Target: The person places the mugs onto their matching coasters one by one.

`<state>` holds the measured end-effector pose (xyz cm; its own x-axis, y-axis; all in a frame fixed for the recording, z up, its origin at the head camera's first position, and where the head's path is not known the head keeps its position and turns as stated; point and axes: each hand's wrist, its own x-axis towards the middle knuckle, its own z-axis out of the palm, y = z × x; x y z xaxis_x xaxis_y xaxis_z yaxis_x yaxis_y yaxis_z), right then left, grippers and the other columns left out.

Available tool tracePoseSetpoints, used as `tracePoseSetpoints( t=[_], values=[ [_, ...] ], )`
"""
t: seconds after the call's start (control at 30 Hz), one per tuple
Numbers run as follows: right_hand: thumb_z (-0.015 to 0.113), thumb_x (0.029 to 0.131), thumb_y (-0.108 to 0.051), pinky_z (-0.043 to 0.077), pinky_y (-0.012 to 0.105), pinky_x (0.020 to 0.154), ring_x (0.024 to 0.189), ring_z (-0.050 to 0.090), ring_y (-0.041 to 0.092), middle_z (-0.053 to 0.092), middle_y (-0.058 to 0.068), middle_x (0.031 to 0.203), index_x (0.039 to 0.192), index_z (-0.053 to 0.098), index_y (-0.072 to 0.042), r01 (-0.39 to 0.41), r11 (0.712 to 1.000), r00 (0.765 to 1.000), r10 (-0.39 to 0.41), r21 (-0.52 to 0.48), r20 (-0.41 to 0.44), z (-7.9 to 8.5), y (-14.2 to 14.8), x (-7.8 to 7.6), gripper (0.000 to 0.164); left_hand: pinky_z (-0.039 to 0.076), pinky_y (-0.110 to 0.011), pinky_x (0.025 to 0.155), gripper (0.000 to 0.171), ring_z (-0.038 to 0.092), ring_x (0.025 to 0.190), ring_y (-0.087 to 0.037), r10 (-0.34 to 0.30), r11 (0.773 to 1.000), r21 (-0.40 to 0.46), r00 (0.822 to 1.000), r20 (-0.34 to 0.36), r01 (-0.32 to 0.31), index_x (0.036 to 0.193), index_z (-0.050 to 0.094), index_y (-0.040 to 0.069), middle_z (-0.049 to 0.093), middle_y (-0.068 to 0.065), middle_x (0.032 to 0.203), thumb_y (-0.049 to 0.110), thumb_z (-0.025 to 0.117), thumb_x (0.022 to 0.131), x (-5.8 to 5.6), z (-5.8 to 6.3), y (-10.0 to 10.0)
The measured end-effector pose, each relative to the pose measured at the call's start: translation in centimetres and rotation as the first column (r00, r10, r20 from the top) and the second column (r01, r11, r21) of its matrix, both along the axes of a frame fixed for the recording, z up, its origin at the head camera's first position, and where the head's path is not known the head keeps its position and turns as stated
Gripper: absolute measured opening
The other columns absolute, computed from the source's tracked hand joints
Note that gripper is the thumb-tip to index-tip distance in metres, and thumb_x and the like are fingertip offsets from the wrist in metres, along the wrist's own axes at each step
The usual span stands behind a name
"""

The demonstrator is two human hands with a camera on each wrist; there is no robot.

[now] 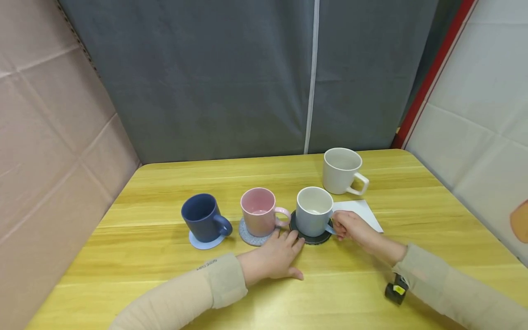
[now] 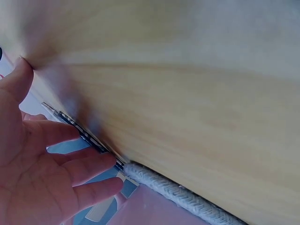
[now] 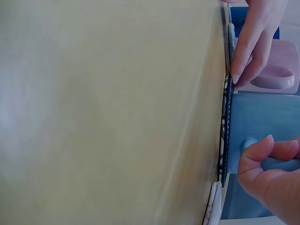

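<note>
A light blue mug (image 1: 310,221) with a pale inside stands upright on a round black coaster (image 1: 316,240). My right hand (image 1: 355,230) grips its handle from the right, thumb and curled fingers around it in the right wrist view. My left hand (image 1: 277,257) lies low over the table with its fingers spread, fingertips right at the black coaster's near left edge. In the left wrist view its palm and straight fingers show beside the coaster rims. Just behind that hand, a pink mug (image 1: 256,221) stands on a grey speckled coaster (image 1: 247,236), its handle pointing right.
To the left, a navy mug (image 1: 200,221) stands on a pale blue coaster (image 1: 201,245). A larger white mug (image 1: 337,176) stands at the back right, behind a white square coaster (image 1: 366,211). A grey curtain (image 1: 222,82) hangs behind the wooden table (image 1: 123,266).
</note>
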<state>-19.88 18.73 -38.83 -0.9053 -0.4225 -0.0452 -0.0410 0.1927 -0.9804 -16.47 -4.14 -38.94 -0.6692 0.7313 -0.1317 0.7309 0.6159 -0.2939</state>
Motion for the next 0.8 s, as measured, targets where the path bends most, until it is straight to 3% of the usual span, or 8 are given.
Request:
tracePoseSetpoints(
  t=[0.47, 0.8],
  values=[
    [0.029, 0.095, -0.014, 0.039, 0.026, 0.055, 0.054, 0.034, 0.011, 0.033, 0.001, 0.059, 0.069, 0.024, 0.008, 0.028, 1.0, 1.0, -0.028, -0.009, 0.003, 0.12, -0.39, 0.53, 0.034, 0.035, -0.04, 0.101, 0.084, 0.045, 0.12, -0.023, 0.006, 1.0, -0.011, 1.0, 0.003, -0.006, 0.139, 0.039, 0.013, 0.04, -0.01, 0.137, 0.071, 0.041, 0.079, -0.01, 0.08, 0.02],
    [0.029, 0.093, -0.013, 0.043, 0.028, 0.056, 0.054, 0.039, 0.011, 0.037, 0.002, 0.057, 0.066, 0.03, 0.003, 0.031, 0.999, 0.999, -0.031, 0.014, 0.014, 0.08, -0.33, 0.4, 0.032, 0.036, -0.04, 0.101, 0.084, 0.045, 0.119, -0.023, 0.004, 1.0, -0.028, 1.0, -0.007, -0.005, 0.139, 0.039, 0.013, 0.04, -0.009, 0.137, 0.072, 0.039, 0.079, 0.06, 0.05, 0.05]
  ],
)
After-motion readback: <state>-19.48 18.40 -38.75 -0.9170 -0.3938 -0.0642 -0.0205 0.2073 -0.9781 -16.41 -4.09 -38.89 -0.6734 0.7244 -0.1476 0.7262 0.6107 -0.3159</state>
